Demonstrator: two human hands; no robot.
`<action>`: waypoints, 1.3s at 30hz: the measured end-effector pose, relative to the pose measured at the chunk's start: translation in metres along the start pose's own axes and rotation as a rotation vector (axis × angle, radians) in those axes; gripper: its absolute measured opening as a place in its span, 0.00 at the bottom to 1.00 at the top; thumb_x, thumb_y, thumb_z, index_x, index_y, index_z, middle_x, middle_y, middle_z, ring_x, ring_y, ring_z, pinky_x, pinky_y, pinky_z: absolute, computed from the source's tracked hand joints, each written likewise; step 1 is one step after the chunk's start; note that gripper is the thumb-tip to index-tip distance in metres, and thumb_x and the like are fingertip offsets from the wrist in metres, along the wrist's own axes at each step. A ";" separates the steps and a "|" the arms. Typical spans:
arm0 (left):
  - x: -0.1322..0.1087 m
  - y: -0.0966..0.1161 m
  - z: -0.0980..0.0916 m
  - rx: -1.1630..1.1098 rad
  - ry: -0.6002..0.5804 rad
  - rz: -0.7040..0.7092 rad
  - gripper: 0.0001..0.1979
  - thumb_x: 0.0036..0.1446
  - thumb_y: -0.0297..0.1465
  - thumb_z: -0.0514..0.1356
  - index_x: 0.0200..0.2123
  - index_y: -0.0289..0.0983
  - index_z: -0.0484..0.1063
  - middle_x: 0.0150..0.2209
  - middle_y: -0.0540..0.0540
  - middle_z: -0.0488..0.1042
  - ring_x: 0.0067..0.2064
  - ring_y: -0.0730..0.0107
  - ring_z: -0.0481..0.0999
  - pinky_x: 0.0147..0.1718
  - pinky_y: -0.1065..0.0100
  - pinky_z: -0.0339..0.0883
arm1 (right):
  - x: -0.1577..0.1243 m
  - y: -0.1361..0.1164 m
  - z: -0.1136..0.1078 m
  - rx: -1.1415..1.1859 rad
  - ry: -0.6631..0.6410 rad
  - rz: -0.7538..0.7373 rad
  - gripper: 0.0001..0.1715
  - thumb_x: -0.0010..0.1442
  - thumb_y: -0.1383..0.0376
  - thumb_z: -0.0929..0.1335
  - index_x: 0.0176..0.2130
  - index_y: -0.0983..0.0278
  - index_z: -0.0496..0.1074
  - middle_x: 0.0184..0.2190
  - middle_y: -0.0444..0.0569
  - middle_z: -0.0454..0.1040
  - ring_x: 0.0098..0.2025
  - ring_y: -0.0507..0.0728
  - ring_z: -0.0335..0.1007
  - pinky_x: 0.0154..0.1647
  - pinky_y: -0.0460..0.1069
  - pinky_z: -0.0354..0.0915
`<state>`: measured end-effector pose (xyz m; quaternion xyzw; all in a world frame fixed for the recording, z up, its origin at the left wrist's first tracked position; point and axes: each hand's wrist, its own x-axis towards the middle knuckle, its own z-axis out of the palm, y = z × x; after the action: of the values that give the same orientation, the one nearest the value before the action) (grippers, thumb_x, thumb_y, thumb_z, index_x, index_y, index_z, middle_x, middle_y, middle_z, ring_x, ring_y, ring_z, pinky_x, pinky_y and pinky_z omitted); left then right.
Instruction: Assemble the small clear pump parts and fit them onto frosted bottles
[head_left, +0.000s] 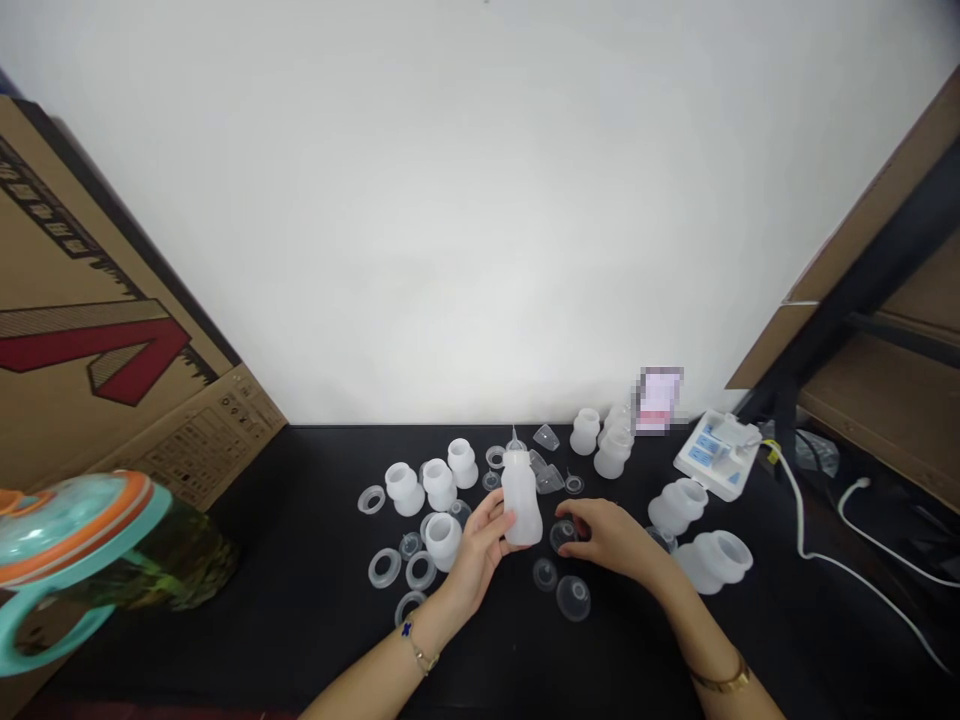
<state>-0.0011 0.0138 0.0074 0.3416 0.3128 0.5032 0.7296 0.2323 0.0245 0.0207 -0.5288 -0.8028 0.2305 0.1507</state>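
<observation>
My left hand [480, 550] grips an upright translucent white baby bottle [521, 500] with a teat on top, just above the black table [300, 600]. My right hand [611, 535] lies to the right of the bottle, fingers curled over a small clear cap [562, 535] on the table. Clear dome caps [574, 597] and a smaller clear piece [544, 573] lie just in front of my hands.
Several empty bottle bodies [439, 485], screw rings [385, 567] and teats are scattered across the table. A white device [716, 455] with a white cable [802, 530] sits at right. A teal and orange cup [82, 560] stands at left before a cardboard box [97, 350].
</observation>
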 end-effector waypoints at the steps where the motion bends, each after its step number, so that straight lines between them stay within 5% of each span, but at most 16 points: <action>1: 0.000 0.000 0.001 0.004 -0.001 -0.006 0.21 0.55 0.37 0.71 0.50 0.36 0.76 0.48 0.39 0.79 0.45 0.57 0.79 0.39 0.65 0.73 | 0.001 0.001 0.003 0.019 0.019 -0.005 0.16 0.54 0.62 0.75 0.44 0.58 0.78 0.28 0.42 0.75 0.30 0.57 0.71 0.32 0.48 0.61; 7: 0.001 0.000 0.000 0.005 0.003 0.007 0.20 0.55 0.38 0.70 0.49 0.37 0.77 0.46 0.41 0.79 0.43 0.57 0.79 0.37 0.64 0.73 | 0.007 0.013 0.023 0.137 0.121 -0.058 0.20 0.50 0.66 0.77 0.45 0.56 0.80 0.28 0.43 0.73 0.30 0.58 0.70 0.33 0.50 0.64; 13: 0.001 -0.001 -0.001 0.000 -0.010 0.015 0.20 0.56 0.38 0.70 0.50 0.37 0.77 0.46 0.40 0.79 0.44 0.57 0.78 0.38 0.64 0.73 | 0.011 0.012 0.029 0.305 0.222 0.011 0.22 0.51 0.62 0.78 0.48 0.56 0.80 0.41 0.47 0.78 0.32 0.57 0.72 0.37 0.52 0.69; 15: 0.002 0.000 0.000 0.004 -0.009 0.019 0.21 0.55 0.38 0.70 0.50 0.37 0.77 0.45 0.41 0.79 0.43 0.58 0.78 0.38 0.64 0.73 | 0.011 0.007 0.023 0.510 0.246 0.080 0.24 0.55 0.59 0.77 0.52 0.58 0.78 0.35 0.46 0.79 0.32 0.57 0.73 0.35 0.52 0.70; 17: 0.002 0.000 0.000 0.007 0.002 0.022 0.21 0.55 0.38 0.71 0.50 0.37 0.77 0.44 0.41 0.79 0.42 0.59 0.78 0.37 0.65 0.73 | 0.010 0.002 0.015 0.857 0.226 0.111 0.27 0.57 0.55 0.75 0.54 0.58 0.76 0.40 0.48 0.80 0.37 0.59 0.75 0.32 0.51 0.72; 20: 0.002 -0.002 -0.001 0.001 0.005 0.020 0.22 0.54 0.38 0.71 0.50 0.37 0.76 0.43 0.41 0.79 0.41 0.60 0.78 0.36 0.66 0.72 | 0.007 -0.005 0.002 1.311 0.255 0.147 0.28 0.60 0.56 0.74 0.58 0.57 0.72 0.49 0.49 0.78 0.47 0.60 0.77 0.43 0.54 0.75; 24: 0.001 -0.003 -0.002 -0.003 -0.004 0.018 0.22 0.55 0.38 0.71 0.51 0.37 0.76 0.45 0.41 0.79 0.42 0.58 0.78 0.37 0.65 0.72 | 0.006 -0.005 -0.003 1.639 0.258 0.169 0.27 0.63 0.55 0.71 0.60 0.53 0.69 0.45 0.47 0.79 0.48 0.60 0.79 0.48 0.54 0.75; 31: 0.001 -0.002 -0.002 -0.016 0.010 0.017 0.22 0.54 0.38 0.72 0.51 0.38 0.76 0.43 0.42 0.80 0.42 0.57 0.79 0.38 0.64 0.71 | 0.014 0.010 0.013 1.673 0.309 0.176 0.17 0.61 0.55 0.71 0.47 0.60 0.78 0.42 0.52 0.80 0.38 0.59 0.78 0.35 0.52 0.76; 39: -0.001 0.000 0.001 0.043 -0.041 0.038 0.26 0.51 0.31 0.74 0.53 0.39 0.76 0.53 0.39 0.78 0.52 0.52 0.77 0.46 0.63 0.69 | 0.012 0.006 0.018 1.690 0.260 0.220 0.18 0.60 0.51 0.72 0.45 0.59 0.79 0.40 0.49 0.81 0.42 0.60 0.80 0.43 0.53 0.74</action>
<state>-0.0005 0.0128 0.0087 0.3732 0.3021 0.5031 0.7185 0.2234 0.0338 0.0023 -0.3363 -0.2828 0.7014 0.5612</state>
